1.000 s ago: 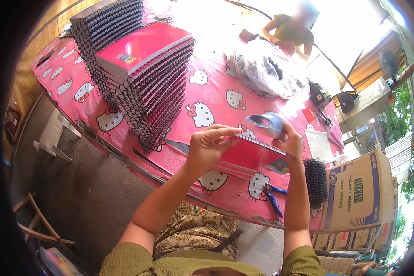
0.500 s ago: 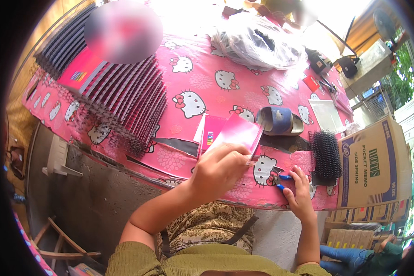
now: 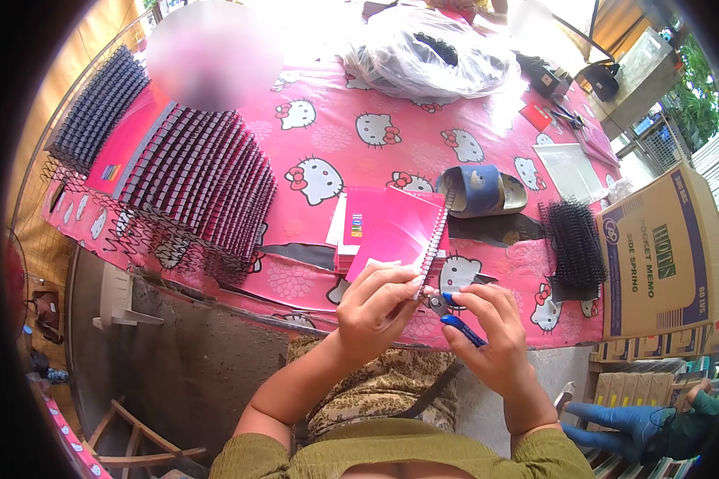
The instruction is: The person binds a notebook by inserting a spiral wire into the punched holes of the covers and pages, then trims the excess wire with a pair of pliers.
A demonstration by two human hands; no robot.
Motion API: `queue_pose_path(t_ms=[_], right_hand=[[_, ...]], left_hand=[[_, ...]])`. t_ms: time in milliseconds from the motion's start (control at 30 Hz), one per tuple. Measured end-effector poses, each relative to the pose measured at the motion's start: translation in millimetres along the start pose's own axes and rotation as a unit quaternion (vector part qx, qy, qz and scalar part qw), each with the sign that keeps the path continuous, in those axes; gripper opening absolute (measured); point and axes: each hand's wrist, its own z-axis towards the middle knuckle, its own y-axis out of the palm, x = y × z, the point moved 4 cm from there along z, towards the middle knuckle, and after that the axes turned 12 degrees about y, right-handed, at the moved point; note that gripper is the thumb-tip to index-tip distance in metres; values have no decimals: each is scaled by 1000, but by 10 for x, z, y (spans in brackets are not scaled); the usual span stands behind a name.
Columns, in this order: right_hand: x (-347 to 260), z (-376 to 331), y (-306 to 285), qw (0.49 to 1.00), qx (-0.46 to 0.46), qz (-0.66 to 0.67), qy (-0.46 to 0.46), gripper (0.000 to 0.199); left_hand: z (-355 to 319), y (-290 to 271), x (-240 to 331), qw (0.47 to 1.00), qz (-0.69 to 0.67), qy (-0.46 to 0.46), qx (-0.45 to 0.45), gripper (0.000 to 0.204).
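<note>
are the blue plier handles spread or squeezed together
Spread: on the pliers, the blue handles stand apart, with a gap between them, in the right hand.

I view the table (image 3: 331,156) remotely | left: notebook stack (image 3: 200,184) | front middle: spiral notebook (image 3: 408,227) over notebook pile (image 3: 361,206), pliers (image 3: 465,330) at its near end | behind-right: slide sandal (image 3: 478,191) | farther right: coil bundle (image 3: 574,246), then carton (image 3: 665,267) | back: plastic bag (image 3: 423,60)

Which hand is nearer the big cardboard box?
Right. The right hand, on the blue-handled pliers, is left of the cardboard box; the left hand, at the pink notebook, is farther left.
</note>
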Motion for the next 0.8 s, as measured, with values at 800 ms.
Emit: queue_pose_path(t_ms=[800], right_hand=[[-409,840,-14,950,-18,45,-309,52]], left_hand=[[774,-423,503,997,-6,76,-32,14]])
